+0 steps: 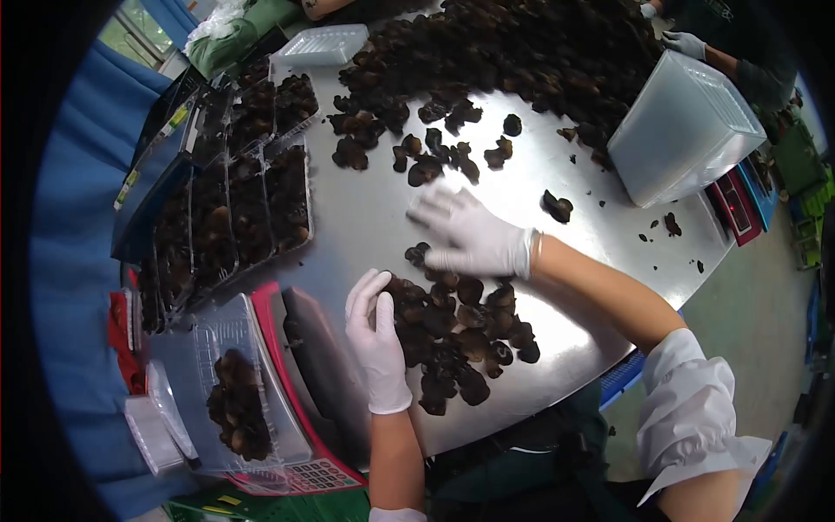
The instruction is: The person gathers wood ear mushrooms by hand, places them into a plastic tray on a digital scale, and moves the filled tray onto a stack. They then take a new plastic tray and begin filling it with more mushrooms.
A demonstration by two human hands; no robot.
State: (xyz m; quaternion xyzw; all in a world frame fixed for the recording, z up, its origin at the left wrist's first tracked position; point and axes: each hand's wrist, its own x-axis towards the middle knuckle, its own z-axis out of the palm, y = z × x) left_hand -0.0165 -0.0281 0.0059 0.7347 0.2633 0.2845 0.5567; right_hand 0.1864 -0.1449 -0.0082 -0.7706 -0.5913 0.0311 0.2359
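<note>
A small pile of dark, wrinkled wood ear mushrooms (470, 326) lies on the metal table close to me. My left hand (380, 348), in a white glove, rests against the pile's left side, cupped with the thumb apart from the fingers and nothing seen in it. Over the pile's far edge, my gloved right hand (474, 230) is stretched flat with its fingers spread, slightly blurred. At the left, a clear plastic tray (209, 348) holding some mushrooms sits on a pink scale (300, 418).
A large mushroom heap (522, 52) covers the far side of the metal table (348, 226). Filled clear trays (230, 217) stand at the left. Stacked clear trays (674, 130) stand at the right, near a red scale (735, 204). Another person's gloved hand (685, 43) shows beyond.
</note>
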